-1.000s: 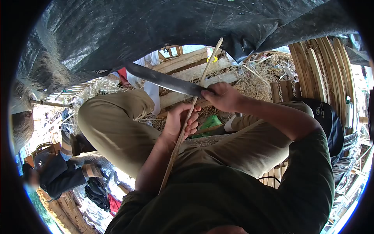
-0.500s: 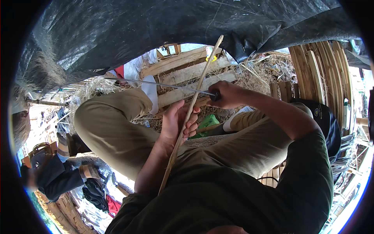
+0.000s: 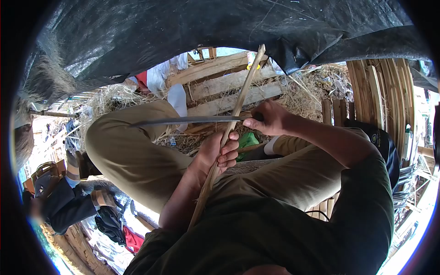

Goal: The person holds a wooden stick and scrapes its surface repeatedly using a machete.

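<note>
My left hand [image 3: 219,151] is closed round a long, thin wooden strip [image 3: 245,90], which slants from my lap up toward the dark sheet. In my right hand [image 3: 269,118] is the handle of a long knife; its blade [image 3: 188,120] points left, broad side toward me, and crosses the strip just above my left fingers. Blade and strip look to be touching where they cross. My right fingers hide most of the handle. The strip's lower end rests along my left forearm.
Dark plastic sheeting [image 3: 156,41] hangs overhead. Wooden slats [image 3: 229,89] and shavings [image 3: 302,87] lie beyond my crossed legs. Upright boards [image 3: 364,91] and a black bag [image 3: 387,151] stand at right. Another person's legs [image 3: 68,206] show at lower left.
My right hand has shifted slightly right and down, turning the knife so the blade lies lower and nearly level. My left fingers have closed more tightly round the strip.
</note>
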The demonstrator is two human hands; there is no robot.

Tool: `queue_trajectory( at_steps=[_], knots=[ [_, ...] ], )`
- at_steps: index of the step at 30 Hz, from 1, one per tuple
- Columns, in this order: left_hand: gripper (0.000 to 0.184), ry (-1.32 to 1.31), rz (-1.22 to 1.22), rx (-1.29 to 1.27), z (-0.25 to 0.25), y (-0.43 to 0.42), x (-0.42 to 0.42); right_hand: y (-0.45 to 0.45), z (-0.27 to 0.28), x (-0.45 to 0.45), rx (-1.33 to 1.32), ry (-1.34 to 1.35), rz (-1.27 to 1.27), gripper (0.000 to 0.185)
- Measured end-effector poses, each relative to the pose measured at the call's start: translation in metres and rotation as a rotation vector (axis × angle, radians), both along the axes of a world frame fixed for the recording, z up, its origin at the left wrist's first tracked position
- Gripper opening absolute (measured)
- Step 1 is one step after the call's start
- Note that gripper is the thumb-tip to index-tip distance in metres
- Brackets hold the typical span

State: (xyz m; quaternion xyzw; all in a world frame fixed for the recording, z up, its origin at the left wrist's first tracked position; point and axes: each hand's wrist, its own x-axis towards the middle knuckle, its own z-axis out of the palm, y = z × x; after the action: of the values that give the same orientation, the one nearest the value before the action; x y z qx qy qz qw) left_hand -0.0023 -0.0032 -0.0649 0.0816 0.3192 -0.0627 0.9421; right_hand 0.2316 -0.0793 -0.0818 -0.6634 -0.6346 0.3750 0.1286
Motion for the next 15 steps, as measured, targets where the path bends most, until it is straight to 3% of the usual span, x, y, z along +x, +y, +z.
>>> queue_trajectory(
  at_steps=[15],
  knots=[
    [0.031,-0.121,0.128,-0.311,-0.029,0.011,-0.002,0.021,-0.032,0.011,0.152,-0.187,0.005,0.075]
  ],
)
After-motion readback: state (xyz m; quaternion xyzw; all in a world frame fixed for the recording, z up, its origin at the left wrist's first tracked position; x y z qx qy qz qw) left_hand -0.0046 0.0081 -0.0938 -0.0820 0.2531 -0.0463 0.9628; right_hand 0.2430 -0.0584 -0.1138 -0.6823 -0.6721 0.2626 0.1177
